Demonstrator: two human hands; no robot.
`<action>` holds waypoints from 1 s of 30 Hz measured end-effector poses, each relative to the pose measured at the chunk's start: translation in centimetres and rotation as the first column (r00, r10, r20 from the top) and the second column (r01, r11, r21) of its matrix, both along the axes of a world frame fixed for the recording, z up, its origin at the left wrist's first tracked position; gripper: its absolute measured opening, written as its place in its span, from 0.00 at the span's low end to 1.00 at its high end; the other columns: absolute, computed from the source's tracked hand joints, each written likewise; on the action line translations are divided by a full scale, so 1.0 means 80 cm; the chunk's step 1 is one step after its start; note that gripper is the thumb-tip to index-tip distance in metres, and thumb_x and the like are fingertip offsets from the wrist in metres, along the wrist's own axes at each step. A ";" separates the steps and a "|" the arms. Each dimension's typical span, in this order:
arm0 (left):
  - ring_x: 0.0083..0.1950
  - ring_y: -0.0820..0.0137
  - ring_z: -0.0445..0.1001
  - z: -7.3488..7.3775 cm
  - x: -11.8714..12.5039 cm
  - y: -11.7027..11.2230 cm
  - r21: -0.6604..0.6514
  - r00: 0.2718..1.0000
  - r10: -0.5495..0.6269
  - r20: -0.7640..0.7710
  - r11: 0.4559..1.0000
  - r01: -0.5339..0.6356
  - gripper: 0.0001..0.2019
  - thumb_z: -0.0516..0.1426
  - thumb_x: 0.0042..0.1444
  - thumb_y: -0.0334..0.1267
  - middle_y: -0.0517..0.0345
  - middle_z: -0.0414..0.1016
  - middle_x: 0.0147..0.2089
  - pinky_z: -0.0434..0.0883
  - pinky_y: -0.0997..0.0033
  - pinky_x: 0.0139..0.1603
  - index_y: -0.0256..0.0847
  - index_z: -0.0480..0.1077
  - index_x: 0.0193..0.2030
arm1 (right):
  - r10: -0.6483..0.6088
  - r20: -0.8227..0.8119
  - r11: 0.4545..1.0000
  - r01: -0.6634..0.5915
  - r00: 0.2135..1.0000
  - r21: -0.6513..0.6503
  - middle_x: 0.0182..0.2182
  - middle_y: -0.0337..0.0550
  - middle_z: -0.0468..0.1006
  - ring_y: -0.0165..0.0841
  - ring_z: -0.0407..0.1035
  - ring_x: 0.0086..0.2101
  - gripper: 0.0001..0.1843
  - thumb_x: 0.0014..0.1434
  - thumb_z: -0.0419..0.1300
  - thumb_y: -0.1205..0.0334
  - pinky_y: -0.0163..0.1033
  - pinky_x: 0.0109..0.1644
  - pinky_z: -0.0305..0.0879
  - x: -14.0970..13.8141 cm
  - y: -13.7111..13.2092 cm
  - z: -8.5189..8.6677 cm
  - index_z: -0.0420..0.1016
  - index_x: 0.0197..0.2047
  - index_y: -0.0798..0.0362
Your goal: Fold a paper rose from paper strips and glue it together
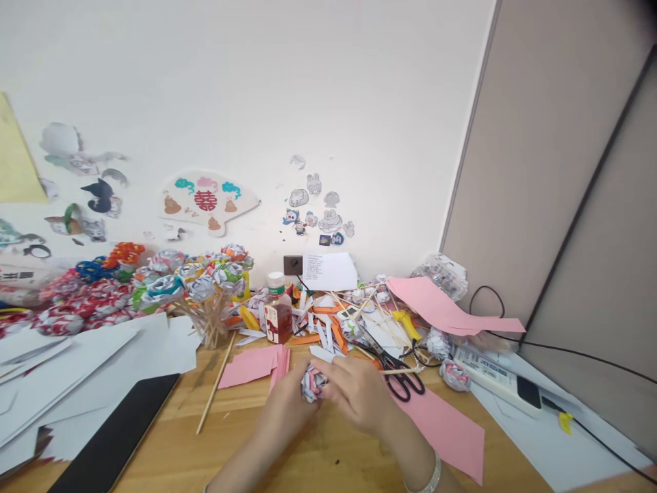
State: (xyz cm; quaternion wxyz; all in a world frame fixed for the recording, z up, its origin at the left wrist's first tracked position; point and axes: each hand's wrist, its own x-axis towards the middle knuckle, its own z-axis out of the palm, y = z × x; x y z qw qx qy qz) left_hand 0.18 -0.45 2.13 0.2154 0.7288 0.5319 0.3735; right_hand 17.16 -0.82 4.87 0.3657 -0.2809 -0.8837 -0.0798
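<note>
Two hands are at work over one bench (313,462), and between them is one white-and-pink paper flower (312,385). A second paper rose (454,375), also white and pink, lies to the right, against one white power strip (497,380). There is one pair of black-handled scissors (389,361), one bottle (278,316) with a white cap, one wooden stick (216,383) lying apart at the left, and one black slab (118,431). One pink sheet (452,428) lies partly under the scissors; another pink sheet (441,308) rests on the clutter behind. The bunch of flowers (202,281) on sticks at the back left overlaps too much to count.

The paper flower sits just above the bench in the grip of the left hand (288,400), whose fingers are closed around its left side and leave its folded front showing. The right hand (363,396) has its fingers bent inward, with the tips touching the flower's right edge; whether they pinch a petal or merely press on it I cannot tell.
</note>
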 end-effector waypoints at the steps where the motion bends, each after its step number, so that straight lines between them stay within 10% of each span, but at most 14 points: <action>1: 0.40 0.65 0.75 0.001 0.000 0.000 0.022 0.998 -0.040 0.052 0.999 0.039 0.19 0.55 0.45 0.27 0.54 0.78 0.41 0.68 0.71 0.39 0.41 0.67 0.46 | -0.008 -0.056 1.000 0.008 0.998 -0.011 0.35 0.47 0.78 0.35 0.71 0.32 0.20 0.67 0.42 0.61 0.37 0.34 0.63 0.003 0.000 0.003 0.65 0.56 0.55; 9: 0.40 0.66 0.74 0.011 0.003 -0.005 0.105 0.975 -0.196 0.105 0.977 0.185 0.19 0.53 0.45 0.25 0.56 0.77 0.40 0.69 0.72 0.41 0.41 0.69 0.45 | -0.064 -0.116 0.998 0.067 0.991 0.021 0.29 0.43 0.74 0.33 0.68 0.29 0.15 0.68 0.43 0.61 0.36 0.33 0.59 0.008 0.011 -0.005 0.68 0.35 0.52; 30: 0.48 0.62 0.74 0.009 -0.001 -0.004 0.169 0.986 -0.148 0.078 0.976 0.134 0.21 0.54 0.46 0.27 0.52 0.77 0.46 0.70 0.66 0.49 0.41 0.68 0.49 | 0.061 -0.218 0.998 -0.064 0.974 -0.006 0.29 0.43 0.75 0.31 0.69 0.30 0.13 0.67 0.48 0.62 0.35 0.33 0.63 -0.001 0.006 -0.005 0.72 0.35 0.53</action>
